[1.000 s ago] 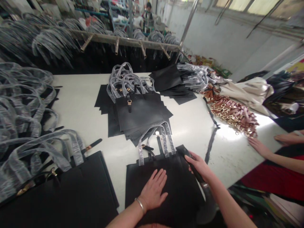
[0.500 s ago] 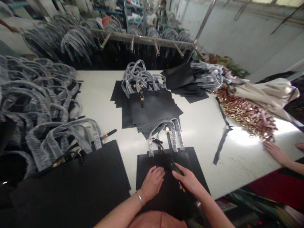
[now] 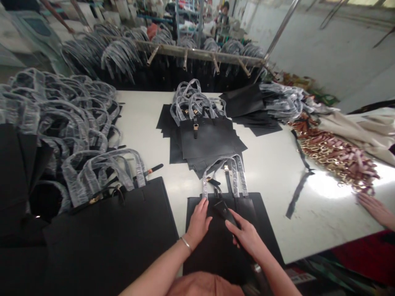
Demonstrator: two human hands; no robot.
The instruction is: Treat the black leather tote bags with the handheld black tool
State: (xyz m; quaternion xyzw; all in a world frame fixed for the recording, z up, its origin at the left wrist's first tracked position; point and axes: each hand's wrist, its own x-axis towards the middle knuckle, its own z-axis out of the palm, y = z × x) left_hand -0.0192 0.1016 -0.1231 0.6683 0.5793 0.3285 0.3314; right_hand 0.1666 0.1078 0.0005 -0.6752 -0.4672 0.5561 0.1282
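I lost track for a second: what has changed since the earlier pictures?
The left hand has moved from the middle of the black bag up to its top edge, fingertips at the wrapped handle's left base. The right hand has brought the black tool leftward from the bag's upper right corner to its upper middle. Nothing was visibly grasped or released; the stacked bags beyond stayed put.
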